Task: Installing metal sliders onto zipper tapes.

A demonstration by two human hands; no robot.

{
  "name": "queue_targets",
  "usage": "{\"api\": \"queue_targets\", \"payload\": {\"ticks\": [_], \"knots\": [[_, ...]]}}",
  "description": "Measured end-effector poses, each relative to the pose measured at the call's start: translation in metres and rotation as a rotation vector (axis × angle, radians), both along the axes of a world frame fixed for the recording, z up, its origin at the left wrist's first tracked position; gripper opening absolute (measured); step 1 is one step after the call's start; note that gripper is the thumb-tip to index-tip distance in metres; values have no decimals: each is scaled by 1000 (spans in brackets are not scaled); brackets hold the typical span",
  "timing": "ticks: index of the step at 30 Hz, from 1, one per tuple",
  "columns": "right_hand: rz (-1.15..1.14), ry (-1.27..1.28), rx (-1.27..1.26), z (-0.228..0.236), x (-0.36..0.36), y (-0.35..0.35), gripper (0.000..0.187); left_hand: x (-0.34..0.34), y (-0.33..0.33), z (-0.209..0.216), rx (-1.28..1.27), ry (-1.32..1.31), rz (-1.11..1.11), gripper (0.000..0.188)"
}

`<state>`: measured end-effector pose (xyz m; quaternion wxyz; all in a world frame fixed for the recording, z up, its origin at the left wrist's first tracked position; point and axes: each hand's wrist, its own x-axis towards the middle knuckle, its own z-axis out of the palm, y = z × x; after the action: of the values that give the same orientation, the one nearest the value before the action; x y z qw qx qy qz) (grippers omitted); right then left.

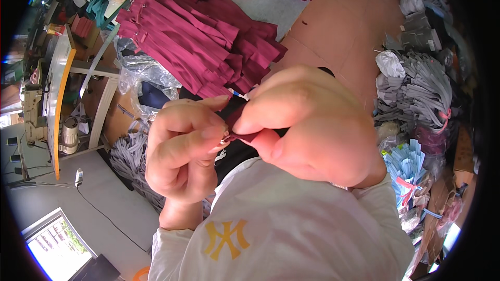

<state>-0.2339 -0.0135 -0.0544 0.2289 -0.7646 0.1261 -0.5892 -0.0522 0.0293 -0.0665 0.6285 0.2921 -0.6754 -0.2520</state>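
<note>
Close in front of my chest, both hands are raised with their fingertips almost meeting. My right hand (312, 125) pinches a small piece of maroon cloth (246, 137) between thumb and fingers. My left hand (179, 148) is closed in a pinch at the cloth's left end, where a tiny pale, shiny bit shows at the fingertips; its kind is too small to tell. Beyond the hands lies a pile of maroon pleated garments (192, 36), spread over a grey surface (273, 10).
Bundles of grey fabric strips (422, 88) and light-blue strips (405, 169) line the right side. At left stand a sewing machine (34, 112) and a table (63, 88) with an orange edge. Clear plastic bags (146, 73) lie beside the garments, and more grey strips (133, 164) lie below.
</note>
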Motion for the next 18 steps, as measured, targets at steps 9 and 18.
{"api": "queue_targets", "payload": {"ticks": [9, 18], "knots": [[-94, 89, -163, 7, 7, 1, 35, -1, 4, 7, 22, -160, 108, 13], [147, 79, 63, 3, -3, -3, 36, 1, 1, 8, 19, -187, 78, 17]]}}
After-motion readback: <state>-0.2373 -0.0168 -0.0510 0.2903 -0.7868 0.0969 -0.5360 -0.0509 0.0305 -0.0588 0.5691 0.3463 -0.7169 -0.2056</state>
